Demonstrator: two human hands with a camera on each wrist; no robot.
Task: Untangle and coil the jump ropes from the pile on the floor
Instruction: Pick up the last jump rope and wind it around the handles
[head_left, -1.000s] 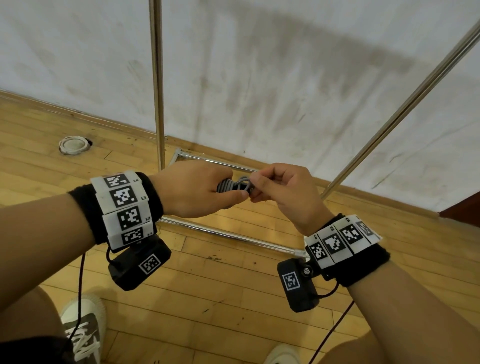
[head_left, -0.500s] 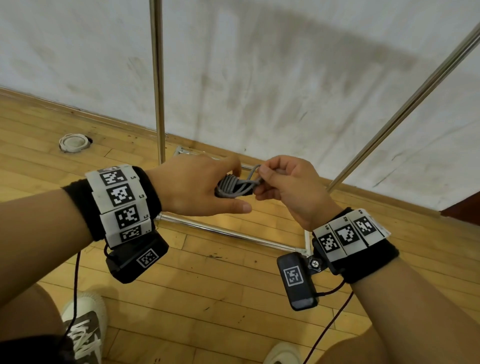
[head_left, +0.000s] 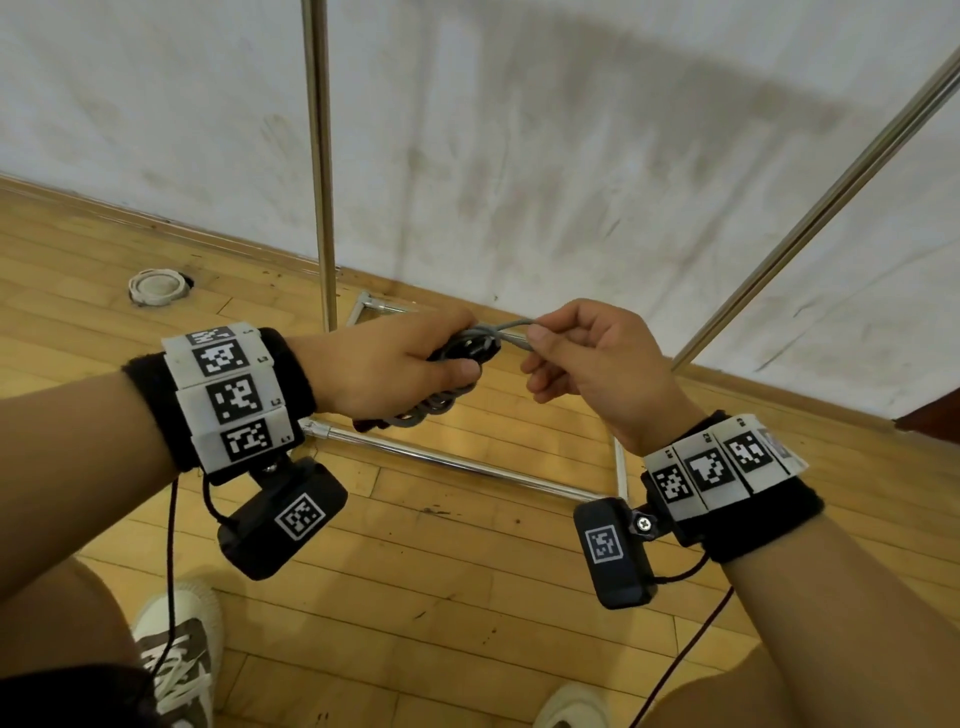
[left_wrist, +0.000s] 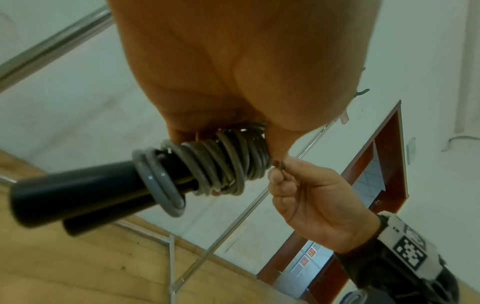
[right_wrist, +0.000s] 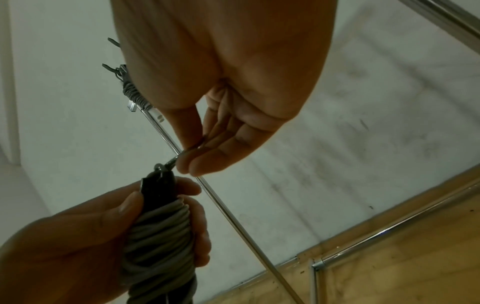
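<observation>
Head view: the left hand (head_left: 395, 364) sits mid-frame, fingers and thumb curled round a jump rope (head_left: 441, 405) whose grey cord is coiled about its black handles. The right hand (head_left: 597, 364), just right of it, pinches a loop of the grey cord between thumb and forefinger; the loop arches across the small gap between the two hands. Both hands hang in the air above the wooden floor (head_left: 415, 571), which fills the lower half of the frame. Behind them runs a scuffed white wall (head_left: 519, 156) meeting the floor along a wooden skirting. A metal rack frame (head_left: 322, 156) stands close: one upright rises at upper centre-left, another pole slants up at the right edge, and its base bars lie on the floor directly under the hands. A white ring (head_left: 156, 286) lies on the floor at centre left, well apart. Shoes (head_left: 176, 660) show at the bottom edge

Left wrist view: the jump rope (left_wrist: 221, 164) juts from the palm toward lower left, two black handles (left_wrist: 78, 191) side by side, grey coils bunched at the fist. The right hand (left_wrist: 311, 201) pinches the cord end just beside the coils. A red-framed doorway (left_wrist: 376, 164) stands at right

Right wrist view: the right hand's fingertips (right_wrist: 200, 164) pinch the cord at centre; the left hand (right_wrist: 91, 236) grips the coiled bundle (right_wrist: 161, 226) at lower left. A rack pole crosses diagonally just behind
</observation>
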